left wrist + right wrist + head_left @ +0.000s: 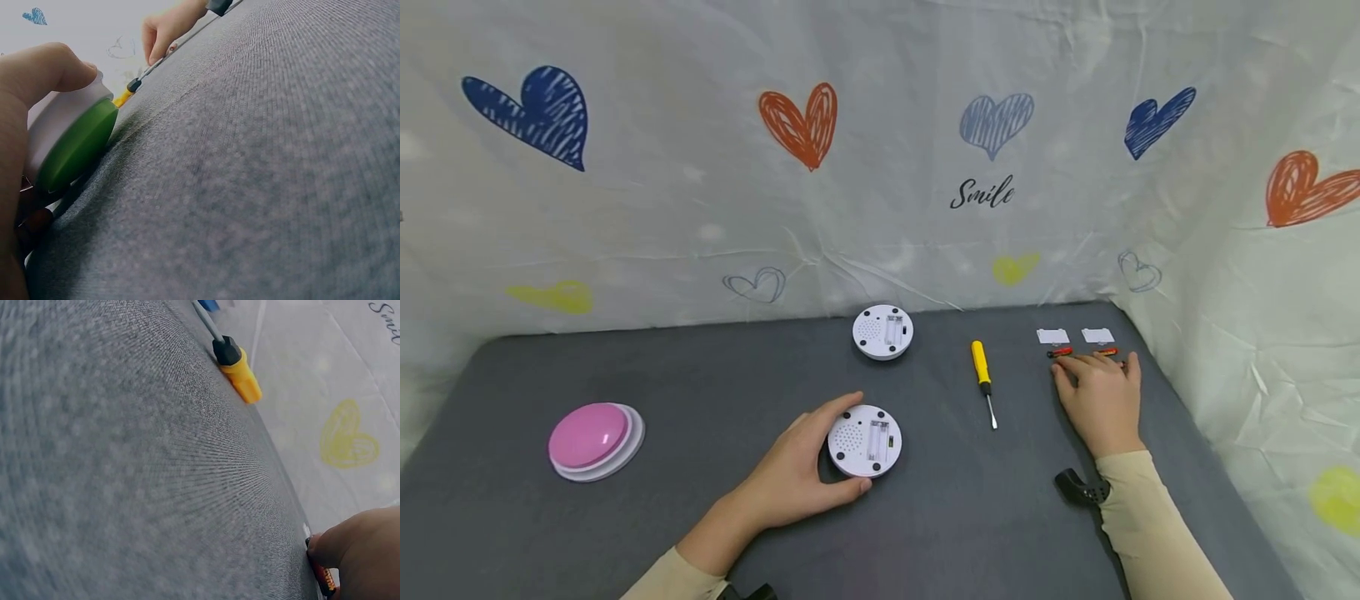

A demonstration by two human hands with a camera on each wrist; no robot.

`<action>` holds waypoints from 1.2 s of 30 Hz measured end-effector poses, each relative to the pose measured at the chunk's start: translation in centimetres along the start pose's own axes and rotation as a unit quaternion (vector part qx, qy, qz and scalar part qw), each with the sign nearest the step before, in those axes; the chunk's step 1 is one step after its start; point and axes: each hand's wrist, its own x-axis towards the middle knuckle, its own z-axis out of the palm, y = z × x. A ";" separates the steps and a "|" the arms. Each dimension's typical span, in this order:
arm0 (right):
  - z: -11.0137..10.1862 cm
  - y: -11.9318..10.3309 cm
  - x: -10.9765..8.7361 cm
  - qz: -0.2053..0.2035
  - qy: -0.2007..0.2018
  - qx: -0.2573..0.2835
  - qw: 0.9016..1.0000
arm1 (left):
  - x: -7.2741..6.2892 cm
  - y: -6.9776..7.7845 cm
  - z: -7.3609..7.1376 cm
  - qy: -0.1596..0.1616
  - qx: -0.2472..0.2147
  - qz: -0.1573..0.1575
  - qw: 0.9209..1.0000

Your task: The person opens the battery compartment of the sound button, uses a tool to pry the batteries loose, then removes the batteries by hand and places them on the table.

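Observation:
My left hand [801, 471] holds a round push light [849, 439] around its edge, thumb at the near side and fingers at the far side. Its white base faces up, showing a bare battery compartment; a green dome [81, 147] is underneath in the left wrist view. At the right, my right hand [1103, 404] has its fingertips down at the red-and-black batteries [1061, 352]. In the right wrist view those fingers pinch one battery [321, 575], partly covering it. Two white battery covers [1052, 337] lie just beyond the batteries.
A second upturned push light [883, 332] lies near the back edge, its compartment also bare. A pink-domed push light [591, 440] sits dome up at left. Between the hands lies a yellow-handled screwdriver [981, 367]. A white printed cloth [887, 208] hangs behind the grey table [940, 517].

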 end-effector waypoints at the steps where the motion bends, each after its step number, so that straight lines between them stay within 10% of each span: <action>1: 0.0 -0.1 0.0 0.000 0.001 -0.001 1.000 | 0.0 0.0 0.0 -0.001 -0.001 0.000 1.000; 13: 0.4 -1.4 0.1 -0.008 0.067 0.058 0.996 | -0.2 -0.1 0.0 -0.002 -0.003 -0.006 1.000; 23: -0.4 -7.4 0.2 -0.069 0.016 0.201 0.977 | -0.2 0.1 -0.1 -0.002 -0.003 -0.004 1.000; 30: -1.9 -14.4 -1.4 -0.160 -0.158 0.313 0.923 | 0.1 0.2 0.0 -0.001 0.003 0.010 1.000; 36: -1.4 -17.6 -2.7 -0.222 -0.225 0.369 0.874 | -0.2 0.0 0.2 -0.002 0.025 0.036 0.999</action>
